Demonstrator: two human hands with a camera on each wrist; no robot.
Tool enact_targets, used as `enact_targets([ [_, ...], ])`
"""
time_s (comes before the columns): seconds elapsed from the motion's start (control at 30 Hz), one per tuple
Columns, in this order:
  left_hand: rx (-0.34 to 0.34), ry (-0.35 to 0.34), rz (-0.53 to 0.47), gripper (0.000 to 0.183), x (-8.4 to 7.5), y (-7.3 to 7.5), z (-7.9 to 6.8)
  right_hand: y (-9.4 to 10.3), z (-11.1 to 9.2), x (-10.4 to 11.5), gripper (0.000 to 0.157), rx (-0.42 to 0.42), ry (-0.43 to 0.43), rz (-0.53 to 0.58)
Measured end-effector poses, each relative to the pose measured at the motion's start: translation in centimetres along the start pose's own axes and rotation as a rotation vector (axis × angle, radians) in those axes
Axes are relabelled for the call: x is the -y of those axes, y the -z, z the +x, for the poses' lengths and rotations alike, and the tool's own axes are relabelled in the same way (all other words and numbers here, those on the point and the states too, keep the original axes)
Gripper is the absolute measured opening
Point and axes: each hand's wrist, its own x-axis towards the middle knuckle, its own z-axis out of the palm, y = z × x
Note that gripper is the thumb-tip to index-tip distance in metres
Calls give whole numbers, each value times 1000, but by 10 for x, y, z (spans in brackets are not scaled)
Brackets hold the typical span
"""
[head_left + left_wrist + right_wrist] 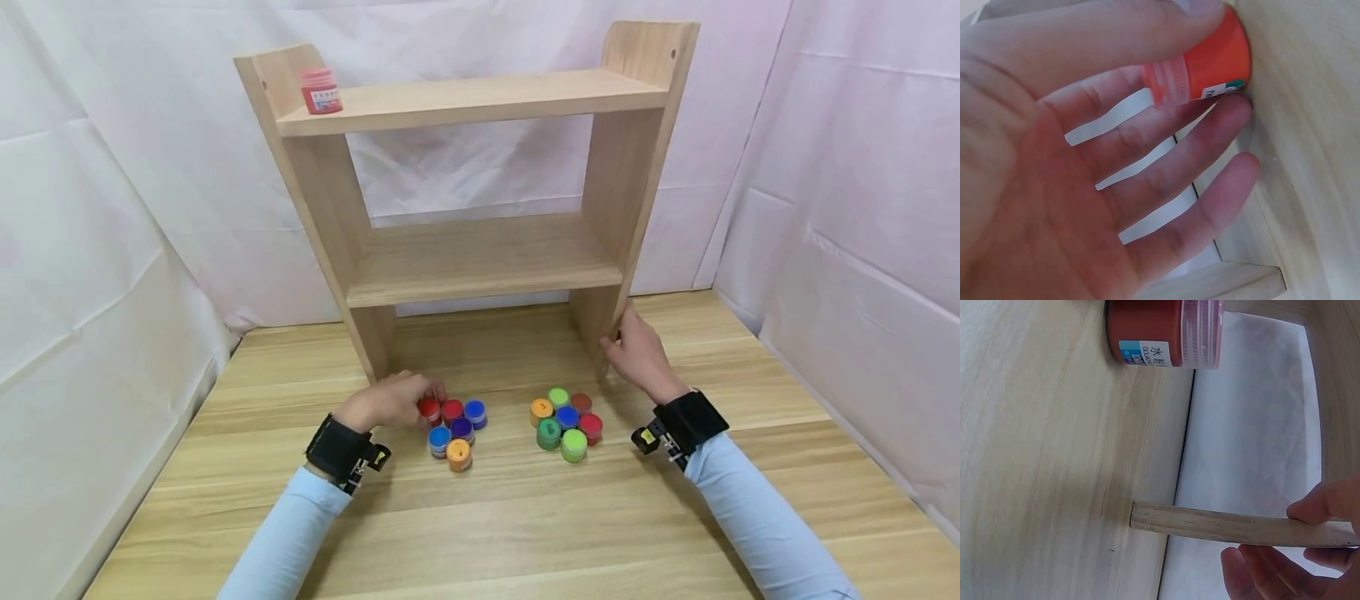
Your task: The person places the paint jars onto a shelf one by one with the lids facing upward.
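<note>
My left hand (393, 400) reaches over the left group of paint jars and pinches an orange-red paint jar (1222, 56) between thumb and fingers. In the left wrist view that jar has a clear lid, and its base sits right at the wood tabletop. Beside it are a darker red jar (452, 411), blue and purple jars and an orange jar (459, 455). My right hand (641, 350) grips the right side panel (1222, 526) of the wooden shelf low down, thumb on one face and fingers on the other.
The two-board shelf (480, 258) stands upright at the back of the table (480, 533). A pinkish-red jar (322, 93) sits on its top board, far left. Several more jars, including a brown one (1147, 331), cluster right of centre. White cloth (97, 250) hangs around.
</note>
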Motion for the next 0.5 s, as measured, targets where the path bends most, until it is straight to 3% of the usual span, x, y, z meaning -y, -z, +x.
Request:
enact_targets([
  [0.5,-101,-26,33,32,5,-4,3,1,0,0,72,-8,36,-2],
])
